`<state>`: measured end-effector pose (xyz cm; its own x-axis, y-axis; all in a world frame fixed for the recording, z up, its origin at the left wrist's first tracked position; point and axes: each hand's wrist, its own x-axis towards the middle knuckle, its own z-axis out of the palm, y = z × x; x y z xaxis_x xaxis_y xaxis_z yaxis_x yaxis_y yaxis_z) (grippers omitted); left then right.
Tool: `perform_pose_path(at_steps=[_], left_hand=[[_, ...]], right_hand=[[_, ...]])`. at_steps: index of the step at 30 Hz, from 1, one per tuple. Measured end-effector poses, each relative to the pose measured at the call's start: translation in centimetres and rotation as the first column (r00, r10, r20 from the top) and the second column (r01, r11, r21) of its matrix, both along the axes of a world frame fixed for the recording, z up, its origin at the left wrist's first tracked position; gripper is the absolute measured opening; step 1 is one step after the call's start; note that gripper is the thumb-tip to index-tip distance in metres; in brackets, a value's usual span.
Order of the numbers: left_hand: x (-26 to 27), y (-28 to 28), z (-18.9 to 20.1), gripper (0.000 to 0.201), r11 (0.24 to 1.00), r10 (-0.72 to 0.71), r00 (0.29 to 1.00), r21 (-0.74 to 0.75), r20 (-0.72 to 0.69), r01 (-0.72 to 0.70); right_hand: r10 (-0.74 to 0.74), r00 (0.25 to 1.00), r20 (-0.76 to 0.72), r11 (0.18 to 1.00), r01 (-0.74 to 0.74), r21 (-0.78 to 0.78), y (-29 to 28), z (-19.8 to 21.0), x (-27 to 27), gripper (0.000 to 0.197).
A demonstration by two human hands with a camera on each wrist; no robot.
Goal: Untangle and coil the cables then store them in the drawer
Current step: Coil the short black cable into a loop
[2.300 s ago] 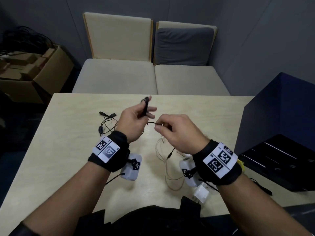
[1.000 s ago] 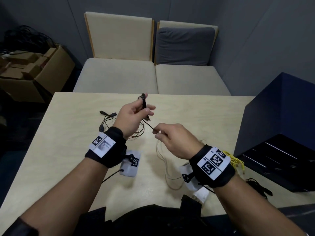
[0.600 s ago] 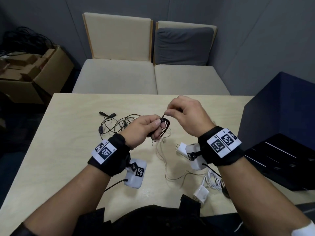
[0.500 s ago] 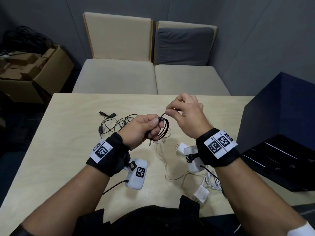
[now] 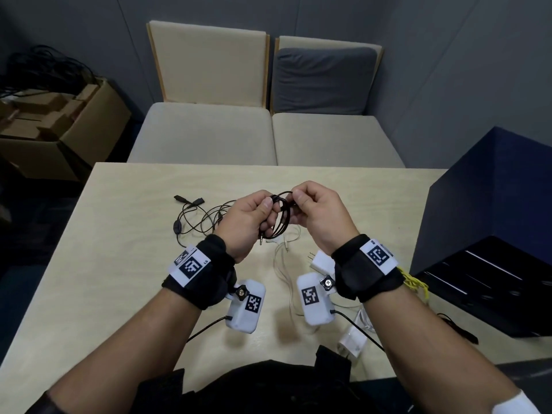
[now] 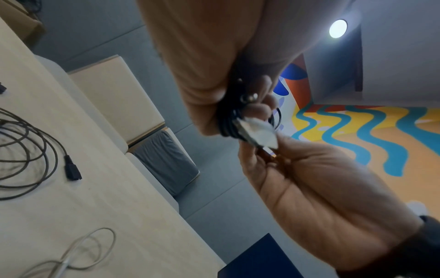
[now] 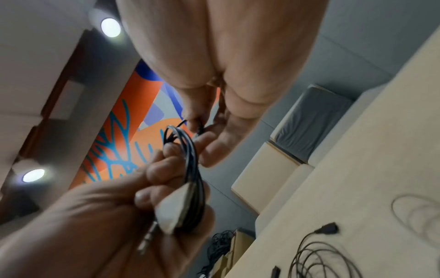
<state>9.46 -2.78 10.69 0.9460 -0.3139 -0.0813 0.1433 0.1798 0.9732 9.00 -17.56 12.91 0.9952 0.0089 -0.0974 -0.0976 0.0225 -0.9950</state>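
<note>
Above the table's middle, my left hand point(image 5: 258, 215) grips a small coil of thin black audio cable point(image 5: 280, 218), its metal jack plug point(image 5: 260, 240) hanging below. My right hand point(image 5: 301, 201) pinches the free end of the same black cable at the coil's top. In the right wrist view the black coil point(image 7: 192, 169) runs through my left fingers point(image 7: 157, 175), with the jack point(image 7: 147, 238) sticking out near the palm. The left wrist view shows the coil point(image 6: 228, 122) pinched between both hands. A navy drawer unit point(image 5: 490, 234) with its dark drawer point(image 5: 484, 282) open stands at the right.
On the table lie a loose black cable point(image 5: 197, 216) at the left, a thin white cable point(image 5: 283, 264) in the middle, and white plug adapters point(image 5: 321, 259) point(image 5: 352, 343) near the front. A yellow cable point(image 5: 413, 283) lies by the drawer. Chairs stand behind; a cardboard box point(image 5: 59, 127) is far left.
The straight black cable has been wound into a small coil in my left hand. My right hand swung from below the left hand up to the coil's top.
</note>
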Motion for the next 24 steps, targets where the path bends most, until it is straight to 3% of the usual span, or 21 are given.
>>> perform_pose_path(at_steps=[11,19,22,24], left_hand=[[0.03,0.03,0.25,0.031,0.997,0.055,0.998,0.059,0.043,-0.058],[0.09,-0.24,-0.26,0.030,1.000,0.000,0.998,0.030,0.059,-0.002],[0.02,-0.40,-0.29,0.031,0.999,0.019,1.000,0.025,0.024,-0.020],[-0.05,-0.49,-0.28,0.030,0.999,0.052,0.999,0.013,0.002,-0.052]], right_hand=[[0.033,0.999,-0.037,0.994,-0.029,0.102,0.51,-0.20,0.29,0.028],[0.039,0.994,-0.099,0.949,-0.005,0.316,0.62,-0.50,-0.09,0.026],[0.045,0.994,-0.104,0.970,-0.019,0.242,0.43,-0.79,-0.27,0.021],[0.011,0.995,-0.102,0.994,0.000,0.106,0.28,-0.91,-0.24,0.015]])
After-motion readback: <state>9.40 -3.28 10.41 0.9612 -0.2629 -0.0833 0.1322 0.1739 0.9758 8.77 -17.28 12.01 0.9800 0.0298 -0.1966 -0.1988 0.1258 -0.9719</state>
